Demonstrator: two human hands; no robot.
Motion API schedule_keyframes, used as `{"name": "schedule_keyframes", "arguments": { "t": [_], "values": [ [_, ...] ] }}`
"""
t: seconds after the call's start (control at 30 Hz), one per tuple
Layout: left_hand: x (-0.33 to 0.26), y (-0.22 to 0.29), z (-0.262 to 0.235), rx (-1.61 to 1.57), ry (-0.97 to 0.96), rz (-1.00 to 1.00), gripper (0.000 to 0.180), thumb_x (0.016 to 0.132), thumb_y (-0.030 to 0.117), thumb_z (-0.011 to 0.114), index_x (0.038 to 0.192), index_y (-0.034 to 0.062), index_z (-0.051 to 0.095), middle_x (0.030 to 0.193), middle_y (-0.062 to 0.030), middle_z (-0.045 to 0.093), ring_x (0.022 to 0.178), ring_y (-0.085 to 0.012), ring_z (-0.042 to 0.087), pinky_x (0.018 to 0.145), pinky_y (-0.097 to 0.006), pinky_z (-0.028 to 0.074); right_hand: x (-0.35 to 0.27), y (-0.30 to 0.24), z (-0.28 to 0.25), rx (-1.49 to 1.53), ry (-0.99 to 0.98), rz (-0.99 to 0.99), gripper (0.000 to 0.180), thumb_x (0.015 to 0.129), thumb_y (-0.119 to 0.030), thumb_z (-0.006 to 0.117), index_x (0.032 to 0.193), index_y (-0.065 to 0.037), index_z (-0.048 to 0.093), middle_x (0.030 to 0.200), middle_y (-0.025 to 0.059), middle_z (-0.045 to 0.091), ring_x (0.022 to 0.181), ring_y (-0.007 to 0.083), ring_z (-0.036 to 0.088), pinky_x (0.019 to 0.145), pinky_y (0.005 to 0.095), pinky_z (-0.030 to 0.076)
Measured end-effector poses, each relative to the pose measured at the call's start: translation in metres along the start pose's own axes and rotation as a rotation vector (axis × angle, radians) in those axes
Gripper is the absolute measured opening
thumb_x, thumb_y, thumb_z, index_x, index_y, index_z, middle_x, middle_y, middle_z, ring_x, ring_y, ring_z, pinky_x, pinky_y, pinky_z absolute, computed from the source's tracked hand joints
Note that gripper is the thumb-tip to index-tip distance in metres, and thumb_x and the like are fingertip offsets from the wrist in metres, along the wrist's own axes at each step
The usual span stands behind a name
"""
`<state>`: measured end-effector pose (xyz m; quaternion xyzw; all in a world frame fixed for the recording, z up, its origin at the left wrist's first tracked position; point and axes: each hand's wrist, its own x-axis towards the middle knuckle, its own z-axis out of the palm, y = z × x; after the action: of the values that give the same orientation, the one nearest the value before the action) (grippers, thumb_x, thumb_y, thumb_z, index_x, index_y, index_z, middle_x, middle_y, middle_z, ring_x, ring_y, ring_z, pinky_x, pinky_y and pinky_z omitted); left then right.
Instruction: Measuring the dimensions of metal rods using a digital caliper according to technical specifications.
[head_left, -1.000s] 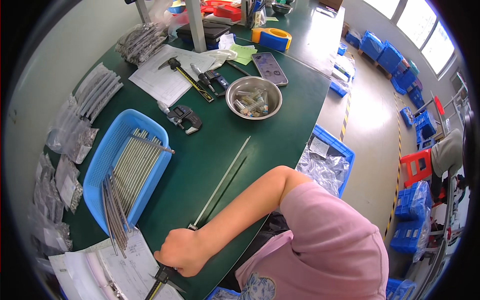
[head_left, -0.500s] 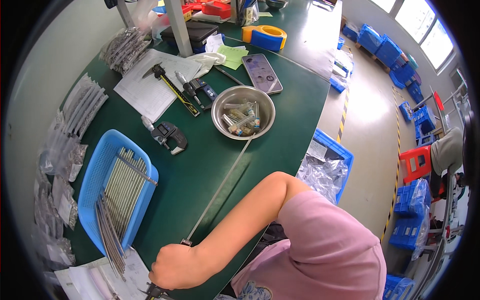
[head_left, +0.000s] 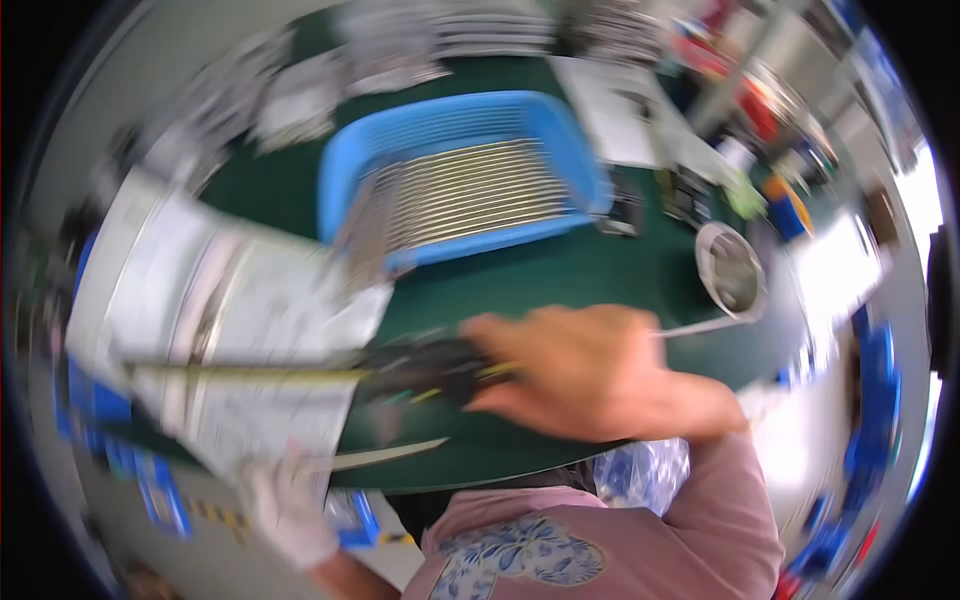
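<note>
My bare right hand (head_left: 585, 375) is closed around a dark digital caliper (head_left: 420, 370), just above the green table. The caliper's long yellowish beam (head_left: 250, 373) reaches left over the papers (head_left: 280, 310). My left hand (head_left: 290, 515), in a white glove, is at the table's near edge, lower left. Its fingers are too smeared to read. A narrow pale strip (head_left: 390, 454) runs right from beside it, and whether the hand grips it is unclear. Beyond both hands stands a blue plastic basket (head_left: 335, 165) with a row of thin metal rods (head_left: 480, 190).
A metal bowl (head_left: 712, 240) of small items stands at the right, with a pale thin line (head_left: 695, 327) between it and my right hand. Behind it are a micrometer (head_left: 622, 205) and a tape dispenser (head_left: 790, 207). Bagged parts (head_left: 300, 100) line the back.
The view has swung left and blurred, bringing the basket and papers to the middle. My gloved left hand has come into view. The caliper, mostly hidden before, now shows in my right hand.
</note>
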<state>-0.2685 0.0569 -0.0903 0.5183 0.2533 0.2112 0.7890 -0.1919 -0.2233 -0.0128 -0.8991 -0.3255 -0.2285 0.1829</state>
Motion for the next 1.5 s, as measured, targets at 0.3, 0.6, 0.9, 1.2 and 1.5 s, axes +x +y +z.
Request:
{"name": "schedule_keyframes", "arguments": {
  "t": [0.3, 0.6, 0.9, 1.2, 1.5],
  "values": [
    [0.005, -0.033, 0.030, -0.329, -0.208, -0.146, 0.027, 0.093, 0.014, 0.037, 0.117, 0.0036, 0.033, 0.082, -0.0100, 0.055, 0.075, -0.0279, 0.063, 0.060, -0.032, 0.055, -0.029, 0.026, 0.014, 0.101, -0.035, 0.054, 0.037, 0.073, -0.022, 0.069, 0.098, 0.004, 0.058, 0.061, 0.0060, 0.052, 0.043, 0.0118, 0.042, 0.039, 0.0229, 0.031],
    [0.009, -0.035, 0.028, -0.362, -0.227, -0.159, 0.031, 0.093, 0.013, 0.035, 0.122, 0.0046, 0.028, 0.078, -0.0089, 0.054, 0.074, -0.0275, 0.064, 0.059, -0.030, 0.056, -0.044, 0.040, 0.016, 0.144, -0.088, 0.044, 0.031, 0.074, -0.022, 0.068, 0.087, 0.003, 0.054, 0.059, 0.0051, 0.047, 0.042, 0.0117, 0.039, 0.038, 0.0229, 0.026],
    [0.013, -0.038, 0.029, -0.405, -0.251, -0.175, 0.032, 0.092, 0.012, 0.038, 0.121, 0.0044, 0.027, 0.077, -0.0111, 0.055, 0.072, -0.0281, 0.064, 0.057, -0.031, 0.056, -0.046, 0.040, 0.017, 0.162, -0.198, 0.160, 0.030, 0.074, -0.019, 0.066, 0.090, 0.004, 0.055, 0.063, 0.0038, 0.047, 0.052, 0.0103, 0.039, 0.046, 0.0220, 0.028],
    [0.005, -0.033, 0.027, -0.382, -0.262, -0.148, 0.035, 0.093, 0.014, 0.038, 0.124, 0.0040, 0.027, 0.078, -0.0081, 0.053, 0.075, -0.0273, 0.064, 0.059, -0.029, 0.056, -0.046, 0.039, 0.017, 0.159, -0.192, 0.103, 0.034, 0.074, -0.025, 0.068, 0.088, 0.003, 0.055, 0.060, 0.0042, 0.045, 0.047, 0.0112, 0.039, 0.041, 0.0223, 0.028],
    [0.010, -0.036, 0.030, -0.340, -0.240, -0.177, 0.037, 0.092, 0.019, 0.041, 0.125, 0.0049, 0.030, 0.080, -0.0072, 0.054, 0.074, -0.0265, 0.064, 0.057, -0.030, 0.056, -0.044, 0.039, 0.019, 0.136, -0.220, 0.101, 0.035, 0.074, -0.022, 0.067, 0.094, 0.004, 0.056, 0.062, 0.0069, 0.049, 0.047, 0.0137, 0.043, 0.042, 0.0239, 0.032]
  ]
}}
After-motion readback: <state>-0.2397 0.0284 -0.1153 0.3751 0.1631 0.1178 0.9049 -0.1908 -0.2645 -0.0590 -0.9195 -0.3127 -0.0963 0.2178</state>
